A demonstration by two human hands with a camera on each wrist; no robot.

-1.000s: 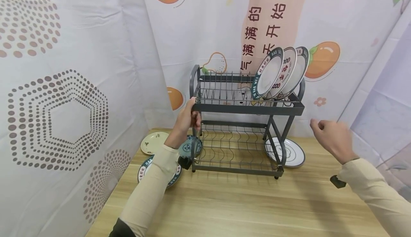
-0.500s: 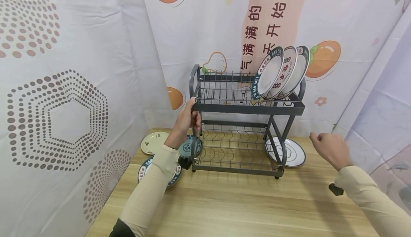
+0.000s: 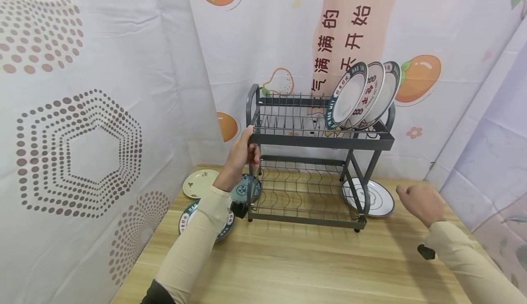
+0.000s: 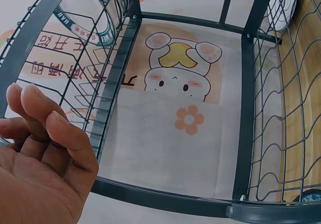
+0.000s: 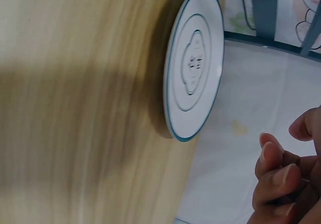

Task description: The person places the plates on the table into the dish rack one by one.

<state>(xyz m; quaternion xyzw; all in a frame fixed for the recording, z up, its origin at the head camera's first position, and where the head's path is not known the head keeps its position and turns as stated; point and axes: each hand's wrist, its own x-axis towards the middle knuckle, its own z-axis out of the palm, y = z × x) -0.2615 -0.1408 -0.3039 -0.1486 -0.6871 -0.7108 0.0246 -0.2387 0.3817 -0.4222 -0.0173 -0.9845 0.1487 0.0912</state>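
Note:
A dark grey two-tier dish rack [image 3: 321, 141] stands on the wooden table. My left hand [image 3: 240, 155] holds the front left corner of its upper tier; in the left wrist view, curled fingers [image 4: 55, 128] show beside the upper bar, and the exact contact is partly hidden. My right hand [image 3: 422, 203] hangs in the air right of the rack, fingers loosely curled, holding nothing. Nearest to it is a white plate with a dark rim [image 3: 372, 196], lying flat on the table partly behind the rack's right leg. The right wrist view also shows this plate [image 5: 195, 68].
Three plates [image 3: 347, 96] lean upright at the upper tier's right end. Left of the rack lie a cream plate [image 3: 198, 184], a blue patterned plate [image 3: 243, 189] and a green-rimmed plate [image 3: 224, 233], partly behind my left arm. Printed cloth [image 3: 103, 34] hangs around the table.
My right hand has sunk slightly toward the table beside the white plate. My left hand stays at the rack's corner. The head view has shifted slightly.

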